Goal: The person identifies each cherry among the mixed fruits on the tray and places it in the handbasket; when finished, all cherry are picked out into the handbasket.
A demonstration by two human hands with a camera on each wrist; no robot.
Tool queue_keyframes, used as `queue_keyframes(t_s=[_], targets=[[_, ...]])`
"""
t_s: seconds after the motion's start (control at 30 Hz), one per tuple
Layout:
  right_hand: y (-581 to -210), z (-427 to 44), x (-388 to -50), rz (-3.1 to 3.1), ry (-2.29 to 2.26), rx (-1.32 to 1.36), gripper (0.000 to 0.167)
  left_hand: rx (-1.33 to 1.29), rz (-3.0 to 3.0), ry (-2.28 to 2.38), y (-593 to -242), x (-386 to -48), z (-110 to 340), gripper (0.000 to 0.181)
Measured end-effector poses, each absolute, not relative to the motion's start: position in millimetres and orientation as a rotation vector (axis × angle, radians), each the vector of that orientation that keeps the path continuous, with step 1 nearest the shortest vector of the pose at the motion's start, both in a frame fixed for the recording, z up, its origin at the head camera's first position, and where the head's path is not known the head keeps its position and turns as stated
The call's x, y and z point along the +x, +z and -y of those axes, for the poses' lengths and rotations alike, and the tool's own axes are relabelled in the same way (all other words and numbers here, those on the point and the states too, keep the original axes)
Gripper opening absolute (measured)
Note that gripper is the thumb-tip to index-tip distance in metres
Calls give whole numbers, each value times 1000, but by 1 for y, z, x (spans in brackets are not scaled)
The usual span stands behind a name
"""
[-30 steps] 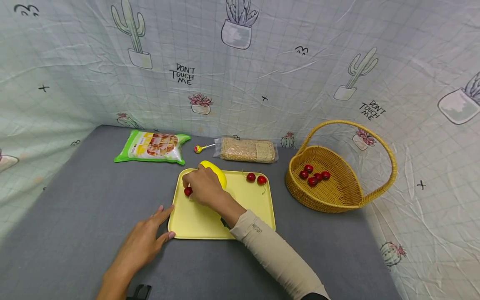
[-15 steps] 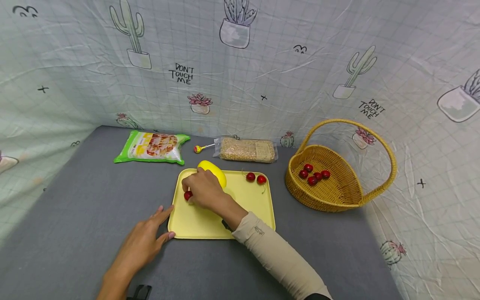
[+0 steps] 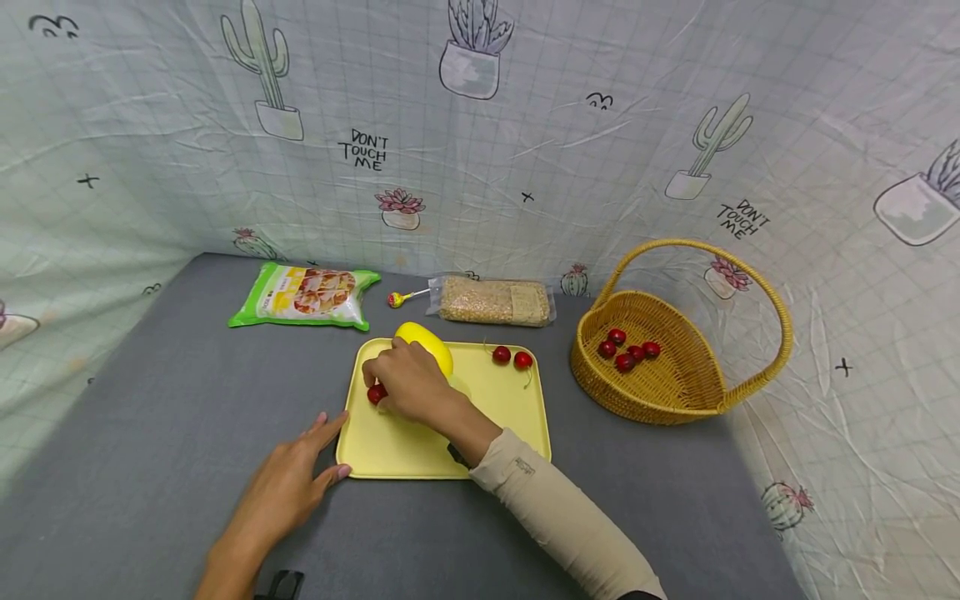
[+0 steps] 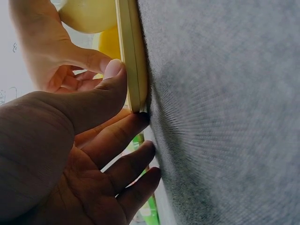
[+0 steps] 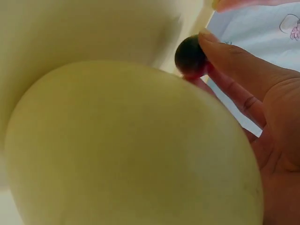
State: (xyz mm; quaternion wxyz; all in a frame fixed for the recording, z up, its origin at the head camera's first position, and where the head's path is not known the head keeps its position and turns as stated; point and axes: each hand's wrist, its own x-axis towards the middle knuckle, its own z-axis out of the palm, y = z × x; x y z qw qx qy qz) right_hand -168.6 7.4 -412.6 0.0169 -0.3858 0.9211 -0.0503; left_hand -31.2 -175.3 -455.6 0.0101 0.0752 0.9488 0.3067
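My right hand point(image 3: 408, 383) pinches a dark red cherry point(image 3: 377, 394) between thumb and fingers over the left part of a yellow tray point(image 3: 397, 454). The right wrist view shows that cherry point(image 5: 191, 56) at the fingertips, beside a large pale yellow-green round fruit point(image 5: 131, 150). A bright yellow fruit point(image 3: 427, 340) lies just behind this hand, partly hidden. Two more cherries point(image 3: 512, 357) with stems sit in the tray's far right corner. My left hand point(image 3: 288, 475) rests at the tray's near left corner, thumb point(image 4: 112, 75) against the rim, fingers extended and touching the cloth.
A wicker basket point(image 3: 651, 400) with a tall handle and several cherries point(image 3: 634, 353) stands right of the tray. Behind the tray lie a green-and-white packet point(image 3: 307, 296), a lollipop point(image 3: 397, 298) and a clear bag of grain point(image 3: 495, 300). A printed curtain hangs behind.
My right hand and the cherry have shifted slightly towards the tray's near side. The left hand, tray and basket have stayed in place.
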Motion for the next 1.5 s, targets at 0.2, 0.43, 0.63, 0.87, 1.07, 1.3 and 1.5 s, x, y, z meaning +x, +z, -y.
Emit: queue_keyframes(t_s=[0.2,0.43,0.63,0.87,1.07,1.3,1.5], targets=[[-409,-16,-165,-2869,-250,-1257,28,241,-2970,946,-456,-31,175,74],[-399,-25,-159,-2898,-337,-1271,30,224,-2955,927,-454,-32,174,75],[-393,-34,-155,-2954,-403,-1284,30,226,-2950,930,-454,-32,174,75],[-385,-47,-152,-3024,-474,-1256,33,242,-2962,941,-456,-32,175,75],[-384,-61,-152,-3083,-568,-1255,34,220,-2942,927,-455,-32,174,76],[-386,-79,-154,-3112,-768,-1239,35,224,-2947,932,-455,-31,175,76],[-390,-95,-157,-3166,-900,-1226,36,229,-2951,935,-455,-32,175,77]])
